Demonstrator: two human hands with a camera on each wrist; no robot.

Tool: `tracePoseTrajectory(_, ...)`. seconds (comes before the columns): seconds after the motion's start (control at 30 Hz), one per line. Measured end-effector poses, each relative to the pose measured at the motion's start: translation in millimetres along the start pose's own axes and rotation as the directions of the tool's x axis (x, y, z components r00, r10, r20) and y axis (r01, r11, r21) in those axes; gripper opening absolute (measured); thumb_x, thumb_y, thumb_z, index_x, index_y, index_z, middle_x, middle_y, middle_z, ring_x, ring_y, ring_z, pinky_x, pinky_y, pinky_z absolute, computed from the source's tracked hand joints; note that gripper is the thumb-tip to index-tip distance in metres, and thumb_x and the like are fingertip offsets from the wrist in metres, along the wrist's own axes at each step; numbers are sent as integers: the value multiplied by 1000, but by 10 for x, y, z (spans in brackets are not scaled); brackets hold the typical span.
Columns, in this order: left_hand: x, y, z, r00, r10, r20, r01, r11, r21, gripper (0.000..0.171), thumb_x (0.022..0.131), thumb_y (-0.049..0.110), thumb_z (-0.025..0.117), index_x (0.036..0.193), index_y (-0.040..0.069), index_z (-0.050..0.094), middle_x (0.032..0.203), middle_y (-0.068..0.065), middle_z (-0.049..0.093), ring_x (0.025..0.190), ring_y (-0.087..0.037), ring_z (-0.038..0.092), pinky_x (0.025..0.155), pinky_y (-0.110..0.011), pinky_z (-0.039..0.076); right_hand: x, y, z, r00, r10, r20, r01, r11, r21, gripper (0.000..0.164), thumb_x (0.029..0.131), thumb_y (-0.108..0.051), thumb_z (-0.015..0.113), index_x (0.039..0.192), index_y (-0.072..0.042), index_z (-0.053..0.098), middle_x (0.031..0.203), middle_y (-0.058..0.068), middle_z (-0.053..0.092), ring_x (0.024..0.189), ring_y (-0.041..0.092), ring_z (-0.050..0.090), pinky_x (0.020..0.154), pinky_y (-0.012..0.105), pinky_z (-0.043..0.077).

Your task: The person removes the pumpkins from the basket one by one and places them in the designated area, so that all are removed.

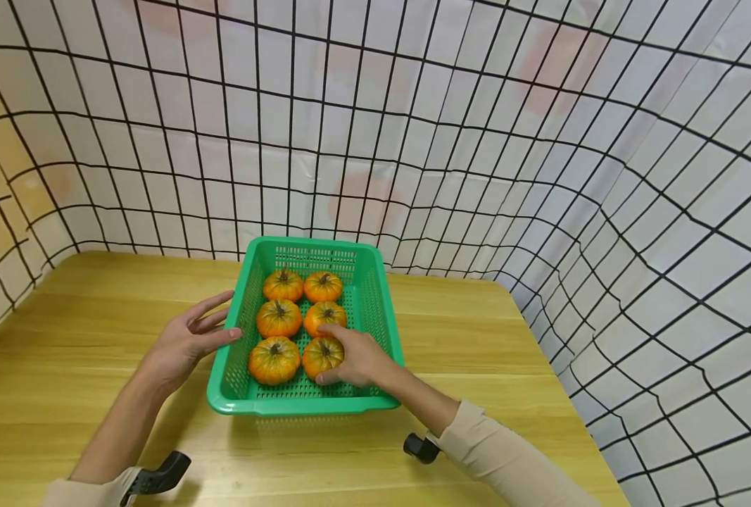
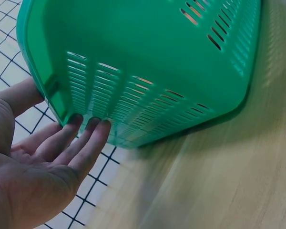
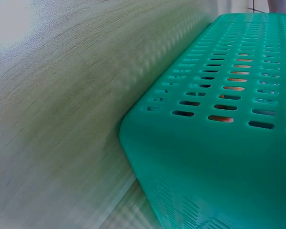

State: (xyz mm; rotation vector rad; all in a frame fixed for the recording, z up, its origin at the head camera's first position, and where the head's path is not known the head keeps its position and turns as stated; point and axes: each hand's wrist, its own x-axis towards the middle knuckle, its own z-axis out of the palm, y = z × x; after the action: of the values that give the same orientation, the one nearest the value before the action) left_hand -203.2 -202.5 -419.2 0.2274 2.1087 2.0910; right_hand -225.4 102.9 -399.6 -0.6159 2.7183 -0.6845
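Note:
A green plastic basket (image 1: 388, 338) with slotted walls stands on the table, holding several small orange pumpkins (image 1: 279, 319) in two columns. My left hand (image 1: 188, 341) holds the basket's left side, thumb over the rim and fingers along the outer wall. The left wrist view shows those fingertips (image 2: 102, 126) against the slots. Inside the basket, my right hand (image 1: 359, 358) grips the front right pumpkin (image 1: 319, 358), thumb on its near side and fingers on its far side. The right wrist view has only the basket's outer wall (image 3: 205, 152); the right hand's grip is hidden there.
The wooden table (image 1: 464, 352) extends on both sides of the basket. A black wire grid (image 1: 362, 113) over white sheeting rises behind and to the right. Each wrist carries a black mount (image 1: 160, 475).

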Motion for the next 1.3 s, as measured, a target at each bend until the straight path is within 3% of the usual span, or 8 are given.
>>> tracePoseTrajectory(0.1, -2, -8, 7, 1000, -7, 1, 7, 1000, 17, 80, 97, 20, 71, 163, 19, 25, 163, -24, 30, 123, -2, 56, 94, -18, 50, -4, 10, 1, 1000, 9, 0, -9, 1000, 9, 82, 81, -35, 87, 152, -23, 47, 149, 9, 55, 135, 34, 52, 109, 52, 45)
tracePoseTrajectory(0.3, -6, -35, 24, 1000, -13, 8, 13, 999, 34, 78, 99, 22, 68, 163, 22, 24, 164, -21, 30, 141, -24, 45, 100, -26, 50, -28, 9, 1, 1000, 9, 0, -9, 1000, 11, 79, 81, -35, 87, 149, -20, 50, 145, 10, 58, 131, 34, 55, 106, 51, 47)
tracePoseTrajectory(0.6, -10, -65, 29, 1000, 6, 16, -6, 1000, -11, 77, 100, 19, 67, 163, 21, 24, 164, -24, 27, 122, 0, 55, 94, -18, 50, -20, 10, 13, 1000, -7, -6, 7, 1000, 3, 76, 80, -35, 88, 145, -18, 53, 139, 10, 61, 125, 32, 58, 102, 49, 49)
tracePoseTrajectory(1.3, -23, -48, 22, 998, 32, 52, -29, 997, -73, 75, 101, 12, 63, 163, 20, 22, 164, -29, 24, 124, -3, 59, 95, -20, 52, -26, -17, -5, 1000, -3, -16, 3, 1000, 13, 74, 80, -35, 88, 143, -17, 55, 138, 8, 62, 125, 31, 57, 103, 49, 47)
